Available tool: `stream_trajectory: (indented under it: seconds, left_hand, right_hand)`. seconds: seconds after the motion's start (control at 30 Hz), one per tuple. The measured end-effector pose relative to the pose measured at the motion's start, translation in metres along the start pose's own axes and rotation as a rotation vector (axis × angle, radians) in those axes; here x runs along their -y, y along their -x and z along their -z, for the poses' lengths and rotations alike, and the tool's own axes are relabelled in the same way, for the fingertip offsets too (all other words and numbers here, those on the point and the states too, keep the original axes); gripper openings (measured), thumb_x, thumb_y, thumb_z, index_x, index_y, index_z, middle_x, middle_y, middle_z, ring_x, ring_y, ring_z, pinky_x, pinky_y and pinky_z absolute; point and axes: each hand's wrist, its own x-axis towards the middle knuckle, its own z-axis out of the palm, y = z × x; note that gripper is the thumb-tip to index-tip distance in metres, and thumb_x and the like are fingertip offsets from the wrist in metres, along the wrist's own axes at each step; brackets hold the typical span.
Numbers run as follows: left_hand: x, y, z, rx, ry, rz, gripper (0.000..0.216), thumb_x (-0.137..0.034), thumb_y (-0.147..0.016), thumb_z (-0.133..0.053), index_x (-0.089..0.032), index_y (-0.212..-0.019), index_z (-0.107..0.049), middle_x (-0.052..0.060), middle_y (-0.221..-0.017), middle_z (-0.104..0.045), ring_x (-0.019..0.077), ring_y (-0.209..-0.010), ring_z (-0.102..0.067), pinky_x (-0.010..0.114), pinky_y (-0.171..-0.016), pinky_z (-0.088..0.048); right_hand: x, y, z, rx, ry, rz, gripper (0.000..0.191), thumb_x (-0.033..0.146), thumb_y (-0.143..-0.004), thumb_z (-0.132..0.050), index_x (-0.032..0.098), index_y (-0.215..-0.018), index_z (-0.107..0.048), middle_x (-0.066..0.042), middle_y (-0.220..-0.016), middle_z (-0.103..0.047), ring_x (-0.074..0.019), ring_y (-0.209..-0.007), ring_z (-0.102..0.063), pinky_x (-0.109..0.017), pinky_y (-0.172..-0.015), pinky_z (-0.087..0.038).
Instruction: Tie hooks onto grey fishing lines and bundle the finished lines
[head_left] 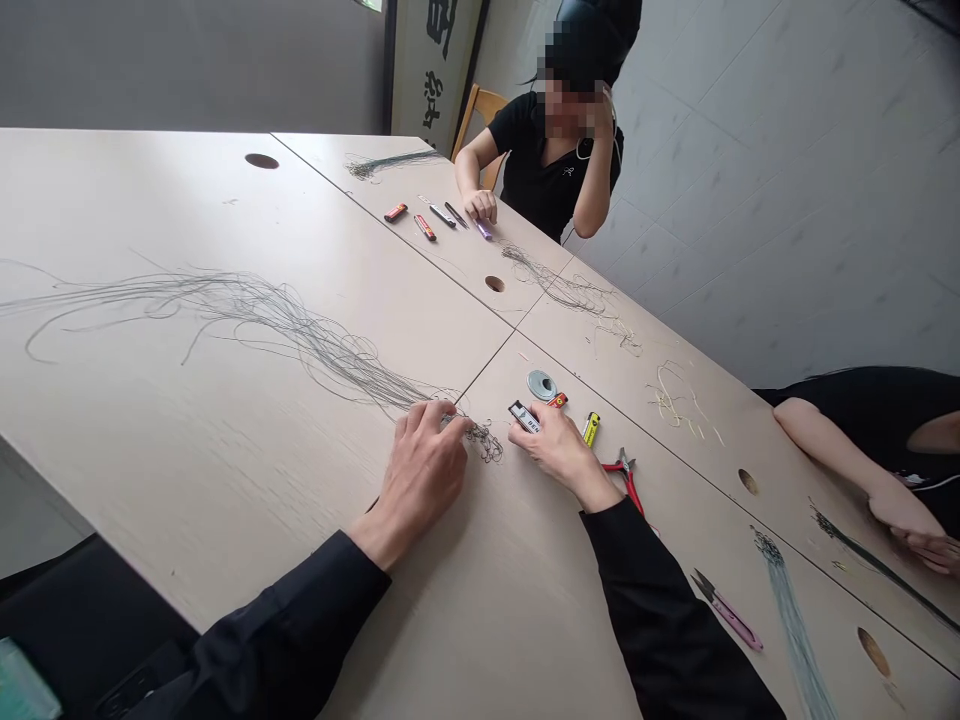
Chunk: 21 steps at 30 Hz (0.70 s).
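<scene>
From here the person's **left hand** (424,470) comes in low from a black sleeve, knuckles up, fingers curled down and close together onto the **fine grey strands** (315,345) where they fan across the pale wood-grain **table** (142,215). The fingertips are bunched at the strands, though the back of the hand hides them, so a true pinch is hard to confirm. The strands run from beyond the left edge of the view to the hand, and a **dark curly tangle** (484,442) lies just past it.

The **right hand** (553,450) lies palm down beside that tangle, its fingers slightly spread over a **small black-and-white packet** (524,416). They touch the packet, but I can't tell whether they're gripping it, and its printing is partly covered. Just beyond sit a **silver disc** (541,385), a **red item** (558,401) partly hidden behind the fingers, and a **yellow item** (591,428). **Red-handled pliers** (624,478) are partly hidden by the right sleeve, with **pink-handled snips** (726,622) further along.

Across the table, a **seated co-worker** (544,165) rests one **hand** (480,205) near some **small pens or cases** (442,215), while a **second co-worker's forearm** (847,450) is cut off at the right edge.
</scene>
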Motion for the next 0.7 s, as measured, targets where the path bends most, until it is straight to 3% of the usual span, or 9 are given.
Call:
stream_trajectory:
  seconds: [0.1,0.23,0.37,0.53,0.6,0.7]
  left_hand:
    - [0.001,0.0,0.003,-0.062,0.003,0.051,0.029,-0.009,-0.088,-0.05,-0.02,-0.11,-0.066,0.013,-0.12,-0.058,0.0296,-0.109,-0.05,0.045,-0.087,-0.046]
    - [0.004,0.0,0.012,-0.167,-0.037,0.173,0.028,-0.013,-0.089,-0.05,-0.019,-0.111,-0.067,0.015,-0.12,-0.058,0.0323,-0.11,-0.05,0.047,-0.086,-0.046]
    - [0.015,0.001,0.021,-0.214,-0.084,0.304,0.03,-0.02,-0.09,-0.05,-0.017,-0.114,-0.067,0.017,-0.12,-0.058,0.0352,-0.112,-0.05,0.051,-0.088,-0.044]
    - [0.028,0.001,0.028,-0.235,-0.14,0.436,0.031,-0.024,-0.089,-0.05,-0.019,-0.114,-0.067,0.017,-0.124,-0.056,0.0372,-0.117,-0.049,0.055,-0.093,-0.042]
    - [0.028,0.001,0.029,-0.242,-0.152,0.449,0.032,-0.024,-0.089,-0.049,-0.019,-0.114,-0.067,0.017,-0.127,-0.056,0.0373,-0.12,-0.048,0.055,-0.095,-0.041]
    - [0.024,0.0,0.031,-0.26,-0.159,0.468,0.033,-0.025,-0.089,-0.047,-0.018,-0.116,-0.066,0.017,-0.129,-0.055,0.0375,-0.123,-0.047,0.055,-0.096,-0.04]
  right_hand:
    - [-0.007,0.004,0.001,-0.086,-0.111,-0.039,0.018,0.027,-0.076,-0.058,0.018,-0.091,-0.061,-0.001,-0.077,-0.062,-0.0147,-0.068,-0.054,-0.024,-0.063,-0.037]
    - [-0.021,0.023,0.013,-0.2,-0.294,-0.06,0.023,0.03,-0.076,-0.057,0.017,-0.094,-0.064,-0.002,-0.078,-0.062,-0.0154,-0.067,-0.054,-0.026,-0.063,-0.039]
    - [-0.048,0.058,0.031,-0.323,-0.487,-0.118,0.03,0.04,-0.076,-0.062,0.017,-0.096,-0.062,0.002,-0.07,-0.054,-0.0126,-0.055,-0.044,-0.024,-0.051,-0.035]
    - [-0.083,0.112,0.049,-0.413,-0.846,-0.274,0.039,0.044,-0.069,-0.074,0.02,-0.097,-0.06,0.01,-0.056,-0.032,-0.0067,-0.043,-0.023,-0.022,-0.04,-0.02]
    - [-0.094,0.135,0.057,-0.521,-0.96,-0.321,0.041,0.043,-0.062,-0.079,0.021,-0.093,-0.061,0.008,-0.058,-0.035,-0.0043,-0.043,-0.019,-0.022,-0.039,-0.015]
    - [-0.117,0.172,0.073,-0.818,-1.05,-0.362,0.037,0.039,-0.058,-0.081,0.024,-0.084,-0.06,0.001,-0.07,-0.046,-0.0034,-0.044,-0.023,-0.025,-0.037,-0.017]
